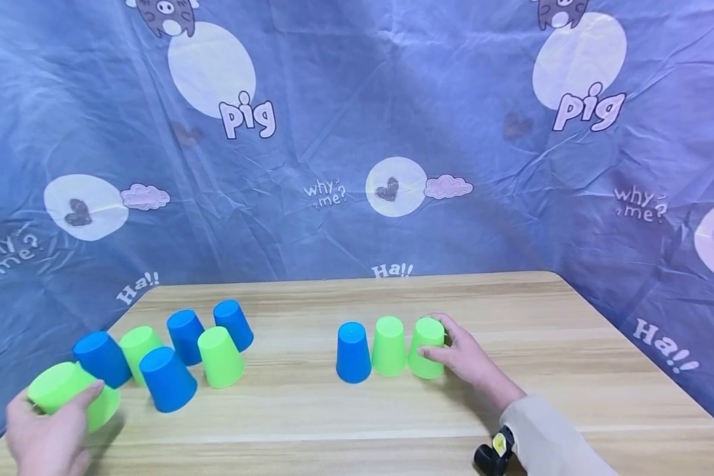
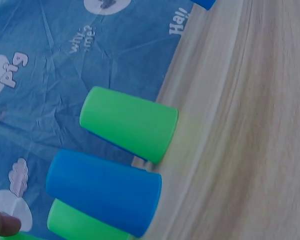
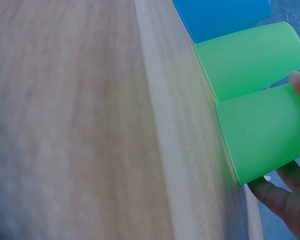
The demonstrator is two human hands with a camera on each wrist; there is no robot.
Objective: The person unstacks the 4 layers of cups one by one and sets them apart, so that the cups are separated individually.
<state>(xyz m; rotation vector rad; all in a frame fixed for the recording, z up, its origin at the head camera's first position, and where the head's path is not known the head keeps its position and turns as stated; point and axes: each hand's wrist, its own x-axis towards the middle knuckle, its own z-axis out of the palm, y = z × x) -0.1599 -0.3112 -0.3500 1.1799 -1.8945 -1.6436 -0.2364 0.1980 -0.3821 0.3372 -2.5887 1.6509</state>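
In the head view my left hand [image 1: 50,430] grips a green cup [image 1: 102,410] at the near left, thumb along its side. That cup shows its closed base upward and leans in this view; in the left wrist view only a thumb [image 2: 7,225] and a sliver of the cup show at the corner. My right hand [image 1: 467,357] holds another upside-down green cup [image 1: 424,350], its thumb in front and fingers behind. This cup ends a row on the table, right beside a second green cup [image 1: 389,347] and a blue cup [image 1: 353,354].
Several upside-down blue and green cups stand grouped at the left, among them a front blue cup [image 1: 168,380] and a green cup [image 1: 221,357]. The wooden table [image 1: 309,423] meets a printed blue cloth [image 1: 333,132] behind. A black device [image 1: 494,453] sits by the right sleeve.
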